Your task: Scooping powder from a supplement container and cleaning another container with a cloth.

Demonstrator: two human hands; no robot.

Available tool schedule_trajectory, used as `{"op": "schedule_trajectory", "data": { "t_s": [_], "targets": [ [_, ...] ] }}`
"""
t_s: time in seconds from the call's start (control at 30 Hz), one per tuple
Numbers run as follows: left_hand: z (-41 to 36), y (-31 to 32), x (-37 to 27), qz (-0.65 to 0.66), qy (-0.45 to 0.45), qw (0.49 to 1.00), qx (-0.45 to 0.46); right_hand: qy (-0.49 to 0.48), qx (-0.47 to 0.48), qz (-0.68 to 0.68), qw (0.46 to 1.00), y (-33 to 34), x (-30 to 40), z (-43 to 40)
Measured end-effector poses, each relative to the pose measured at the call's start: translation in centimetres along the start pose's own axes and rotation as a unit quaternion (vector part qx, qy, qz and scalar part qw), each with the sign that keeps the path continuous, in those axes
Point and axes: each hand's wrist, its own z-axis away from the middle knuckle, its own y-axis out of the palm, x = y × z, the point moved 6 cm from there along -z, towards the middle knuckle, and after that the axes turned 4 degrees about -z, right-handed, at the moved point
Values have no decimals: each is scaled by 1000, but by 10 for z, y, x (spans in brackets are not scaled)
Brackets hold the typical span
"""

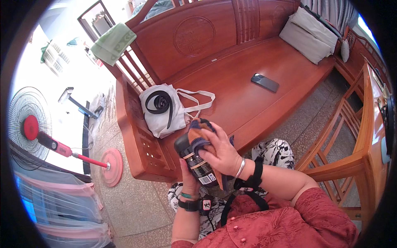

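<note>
A black jar [198,169] with a dark lid and a printed label is tilted in front of me. My left hand [189,179] grips it from its lower left side. An orange and navy cloth [198,133] is bunched in my right hand [221,152], which presses it against the upper right side of the jar. Part of the cloth hangs down along the jar's right side. My right fingers cover some of the label, and the far side of the jar is hidden.
Before me stands a reddish wooden bench [223,83] bearing a white tote bag [164,124], a coiled black belt [161,104], a smartphone [265,83] and cushions [307,37]. A red pedestal fan [62,145] is at left, a wooden chair [335,139] at right.
</note>
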Motion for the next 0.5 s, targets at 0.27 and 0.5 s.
{"op": "schedule_trajectory", "data": {
  "t_s": [0.27,0.5],
  "targets": [
    [11,-7,-3,22,-37,998,-42,278,-4,-497,822,22,-79,33],
    [6,-19,-6,139,-9,990,-28,451,-132,-530,706,-16,-126,51]
  ]
}}
